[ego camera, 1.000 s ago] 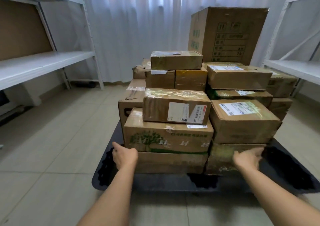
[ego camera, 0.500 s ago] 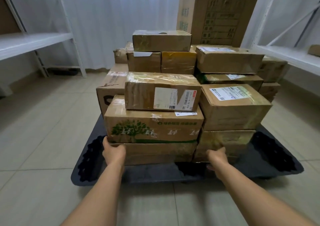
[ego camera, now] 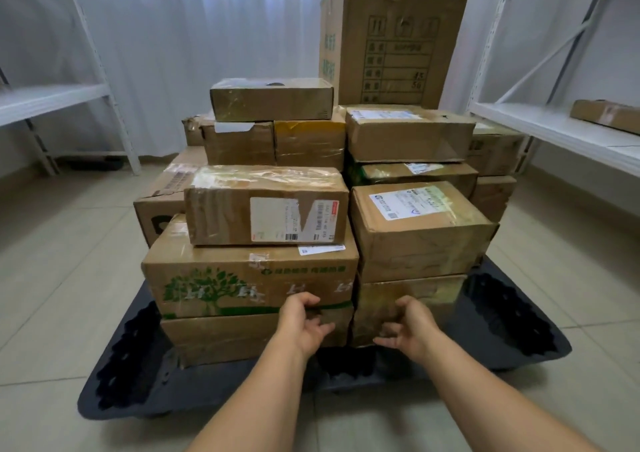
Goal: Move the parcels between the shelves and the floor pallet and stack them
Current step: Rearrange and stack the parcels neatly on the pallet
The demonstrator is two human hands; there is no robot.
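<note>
Both hands reach toward the front of the parcel stack on the dark plastic floor pallet (ego camera: 131,365).

The left hand (ego camera: 302,323) is at the lower right corner of the brown cardboard box printed with a green tree (ego camera: 249,278), fingers curled at the seam where it sits on the plain brown bottom box (ego camera: 221,339); whether the fingers actually grip the box cannot be told. The right hand (ego camera: 410,327) is just right of the left hand, in front of the tape-wrapped lower box (ego camera: 412,290), fingers loosely curled and holding nothing. On top of the tree-printed box lies a taped brown box with a torn white shipping label (ego camera: 266,205). Behind the stack stands a tall brown carton (ego camera: 394,43). White metal shelves (ego camera: 554,129) flank the pallet; one flat brown parcel (ego camera: 604,115) lies on the shelf right of it.
</note>
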